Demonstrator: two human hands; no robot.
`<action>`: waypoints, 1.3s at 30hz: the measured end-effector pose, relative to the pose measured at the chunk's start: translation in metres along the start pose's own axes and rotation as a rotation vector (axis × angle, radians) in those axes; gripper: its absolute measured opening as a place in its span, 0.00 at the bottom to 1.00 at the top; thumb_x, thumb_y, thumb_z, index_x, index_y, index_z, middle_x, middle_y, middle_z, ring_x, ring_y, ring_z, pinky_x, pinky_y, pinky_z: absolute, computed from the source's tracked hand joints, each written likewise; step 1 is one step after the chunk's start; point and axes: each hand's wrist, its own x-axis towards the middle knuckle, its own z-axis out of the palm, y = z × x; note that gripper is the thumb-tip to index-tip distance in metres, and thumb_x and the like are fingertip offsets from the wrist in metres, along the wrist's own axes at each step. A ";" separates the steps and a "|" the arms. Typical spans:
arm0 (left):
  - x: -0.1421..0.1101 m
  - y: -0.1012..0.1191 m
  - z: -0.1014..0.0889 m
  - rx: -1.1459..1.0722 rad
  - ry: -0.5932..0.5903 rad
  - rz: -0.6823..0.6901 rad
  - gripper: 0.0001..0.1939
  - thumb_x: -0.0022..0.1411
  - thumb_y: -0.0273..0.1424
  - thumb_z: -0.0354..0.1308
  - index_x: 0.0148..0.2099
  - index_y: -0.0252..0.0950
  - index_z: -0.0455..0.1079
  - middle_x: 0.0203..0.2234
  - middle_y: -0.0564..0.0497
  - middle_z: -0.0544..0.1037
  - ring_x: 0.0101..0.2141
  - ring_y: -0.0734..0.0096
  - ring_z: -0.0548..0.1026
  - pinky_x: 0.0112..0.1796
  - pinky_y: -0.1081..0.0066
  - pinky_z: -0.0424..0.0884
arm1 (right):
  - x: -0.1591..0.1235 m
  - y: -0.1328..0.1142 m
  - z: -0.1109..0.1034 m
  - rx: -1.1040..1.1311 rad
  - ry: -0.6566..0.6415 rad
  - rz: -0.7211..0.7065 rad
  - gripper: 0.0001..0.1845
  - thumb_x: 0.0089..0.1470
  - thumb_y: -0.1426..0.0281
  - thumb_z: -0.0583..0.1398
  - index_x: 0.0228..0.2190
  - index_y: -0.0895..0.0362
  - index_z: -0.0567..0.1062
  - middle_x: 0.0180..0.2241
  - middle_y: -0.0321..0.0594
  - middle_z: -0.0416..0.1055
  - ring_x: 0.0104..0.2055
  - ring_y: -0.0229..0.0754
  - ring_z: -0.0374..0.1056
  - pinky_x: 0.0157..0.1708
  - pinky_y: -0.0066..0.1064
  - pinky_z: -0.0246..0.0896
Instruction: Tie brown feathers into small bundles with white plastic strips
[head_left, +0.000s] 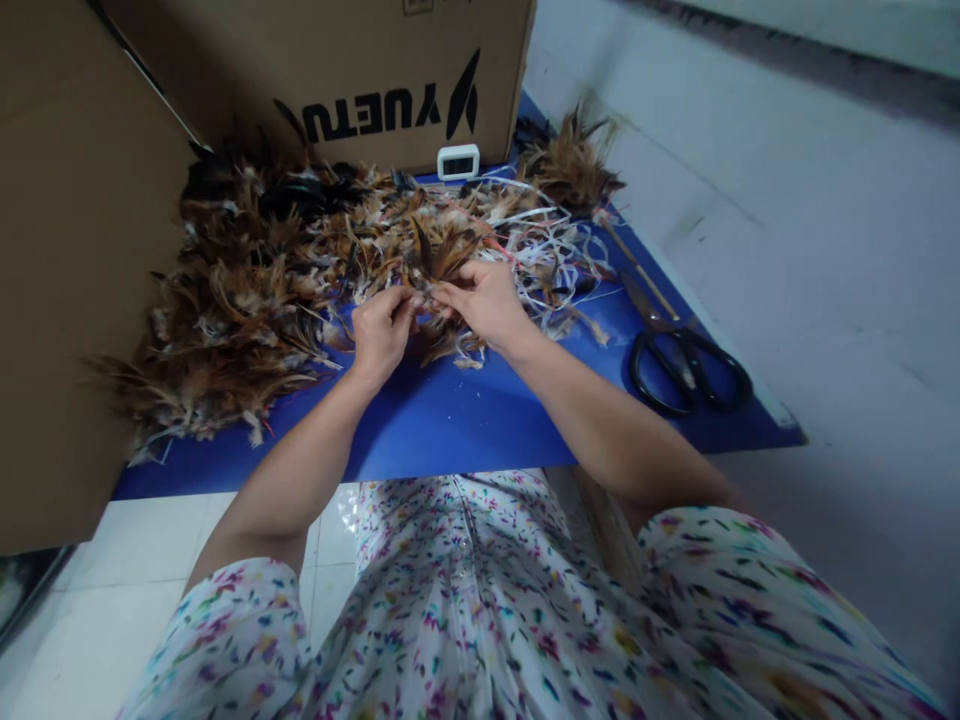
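My right hand pinches a small bunch of brown feathers, whose tips point up and away from me. Close beside it, my left hand has thumb and forefinger pressed together at the base of the same bunch. Whatever sits between the left fingertips is too small to make out. Behind and to the left of both hands spreads a large heap of brown and black feathers. White plastic strips lie tangled to the right of the bunch, with a few loose feathers among them.
Black-handled scissors lie on the blue tabletop at the right. Near them a thin stick runs to a feather duster head. A small white digital clock stands before a cardboard box; another cardboard panel borders the left.
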 end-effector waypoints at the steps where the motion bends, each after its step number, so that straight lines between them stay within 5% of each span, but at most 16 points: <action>1: 0.000 0.000 0.000 0.007 -0.002 -0.005 0.08 0.64 0.31 0.57 0.31 0.39 0.73 0.18 0.56 0.73 0.20 0.74 0.70 0.32 0.72 0.69 | 0.000 0.002 0.000 0.000 -0.008 -0.002 0.16 0.48 0.68 0.72 0.18 0.55 0.72 0.19 0.33 0.71 0.20 0.33 0.64 0.21 0.30 0.62; 23: -0.001 0.002 0.000 0.007 -0.004 0.002 0.07 0.64 0.30 0.60 0.32 0.38 0.73 0.19 0.55 0.73 0.24 0.73 0.73 0.34 0.72 0.69 | -0.007 -0.004 0.001 0.020 -0.040 0.079 0.15 0.47 0.66 0.73 0.21 0.57 0.74 0.20 0.35 0.70 0.23 0.34 0.64 0.25 0.29 0.64; 27: 0.000 -0.006 0.003 -0.101 0.026 -0.010 0.10 0.66 0.37 0.61 0.34 0.37 0.74 0.19 0.56 0.73 0.22 0.75 0.73 0.32 0.74 0.70 | -0.003 0.002 -0.005 -0.043 -0.066 0.003 0.12 0.48 0.62 0.71 0.28 0.56 0.77 0.24 0.34 0.73 0.26 0.36 0.67 0.26 0.30 0.66; 32: 0.008 -0.027 0.009 -0.316 0.126 -0.105 0.21 0.65 0.51 0.59 0.34 0.37 0.71 0.22 0.55 0.76 0.17 0.79 0.70 0.23 0.76 0.68 | 0.003 0.012 -0.023 -0.526 -0.169 -0.239 0.06 0.53 0.68 0.64 0.33 0.57 0.80 0.32 0.39 0.78 0.35 0.42 0.71 0.42 0.38 0.69; 39: 0.017 -0.044 0.009 -0.415 0.185 -0.190 0.20 0.66 0.49 0.59 0.35 0.37 0.70 0.23 0.55 0.75 0.19 0.80 0.70 0.22 0.78 0.66 | -0.005 0.021 -0.021 -1.238 -0.335 -0.423 0.16 0.66 0.71 0.53 0.43 0.54 0.81 0.46 0.50 0.75 0.53 0.55 0.65 0.54 0.50 0.61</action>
